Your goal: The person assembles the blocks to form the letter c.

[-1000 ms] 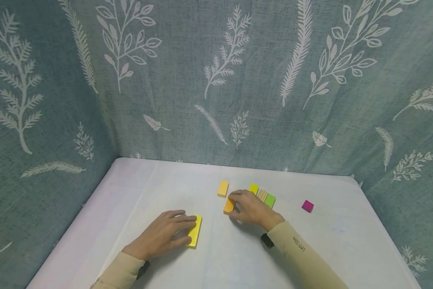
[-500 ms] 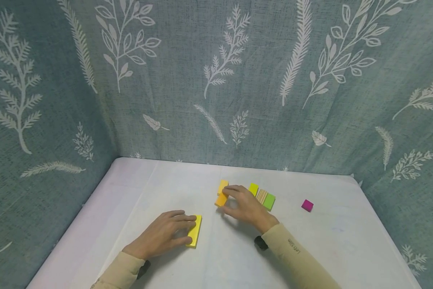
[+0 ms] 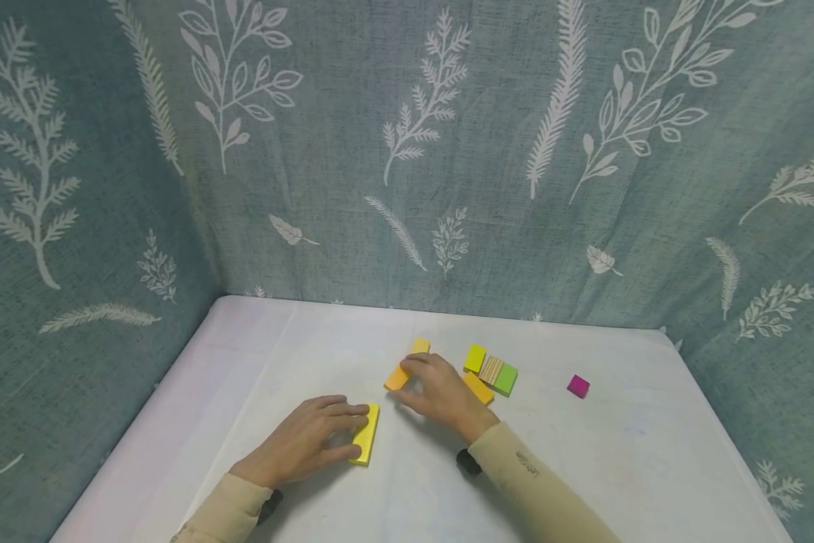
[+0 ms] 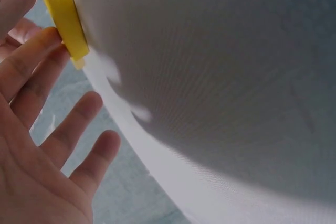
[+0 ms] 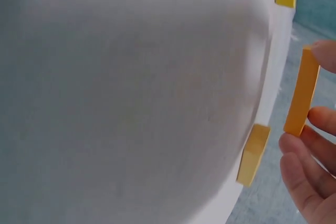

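Observation:
In the head view my left hand [image 3: 301, 437] pinches a long yellow block [image 3: 366, 435] by its two ends, thumb at the near end and fingertips at the far end. The left wrist view shows the same yellow block [image 4: 64, 19] between thumb and fingers, other fingers spread apart. My right hand [image 3: 440, 388] pinches an orange block [image 3: 397, 377]; in the right wrist view this orange block [image 5: 302, 90] sits between thumb and fingertips and appears raised off the table. Just beyond it lies a pale orange block [image 3: 420, 345], partly hidden by the right fingers.
Right of the right hand lie a yellow block [image 3: 474, 357], a striped block [image 3: 492, 369], a green block [image 3: 506, 378] and another orange block [image 3: 477, 388]. A magenta block [image 3: 579, 386] lies farther right on the white table [image 3: 651, 452]. Patterned curtains [image 3: 339, 151] stand behind and beside it.
My right hand has moved left, carrying the orange block toward the left hand's yellow one. The other orange block beside the striped one has come into view. My left hand has stayed put.

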### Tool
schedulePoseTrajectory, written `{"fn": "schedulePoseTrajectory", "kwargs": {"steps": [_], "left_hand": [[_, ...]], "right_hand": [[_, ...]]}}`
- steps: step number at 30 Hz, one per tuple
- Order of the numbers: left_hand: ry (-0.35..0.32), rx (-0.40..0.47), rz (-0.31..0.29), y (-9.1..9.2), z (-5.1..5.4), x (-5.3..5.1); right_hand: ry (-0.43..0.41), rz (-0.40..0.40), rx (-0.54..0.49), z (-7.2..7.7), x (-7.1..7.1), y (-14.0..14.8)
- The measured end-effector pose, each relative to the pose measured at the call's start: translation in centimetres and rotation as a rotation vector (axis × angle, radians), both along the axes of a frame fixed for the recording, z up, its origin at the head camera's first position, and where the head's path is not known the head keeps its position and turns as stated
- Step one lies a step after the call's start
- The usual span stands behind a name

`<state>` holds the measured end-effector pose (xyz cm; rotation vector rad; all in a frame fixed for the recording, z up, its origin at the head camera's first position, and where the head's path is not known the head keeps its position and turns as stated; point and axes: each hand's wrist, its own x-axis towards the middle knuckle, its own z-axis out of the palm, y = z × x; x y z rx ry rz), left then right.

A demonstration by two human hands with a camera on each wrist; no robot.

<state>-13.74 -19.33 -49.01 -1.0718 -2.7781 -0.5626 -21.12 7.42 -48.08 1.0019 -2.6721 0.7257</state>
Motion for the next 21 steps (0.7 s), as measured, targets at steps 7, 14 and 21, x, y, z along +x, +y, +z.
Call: {"fn": "schedulePoseTrajectory", "kwargs": {"steps": [7, 14, 21], "left_hand": [[0.002, -0.008, 0.012, 0.0, 0.0, 0.1], [-0.003, -0.004, 0.010, 0.2, -0.1, 0.0], [0.020, 0.010, -0.013, 0.4, -0.2, -0.5]], "right_hand": [[-0.027, -0.025, 0.041, 0.2, 0.2, -1.1], [-0.085, -0.041, 0.086, 0.1, -0.1, -2.0], [-0.141, -0.056, 0.117, 0.2, -0.6, -2.5]]}}
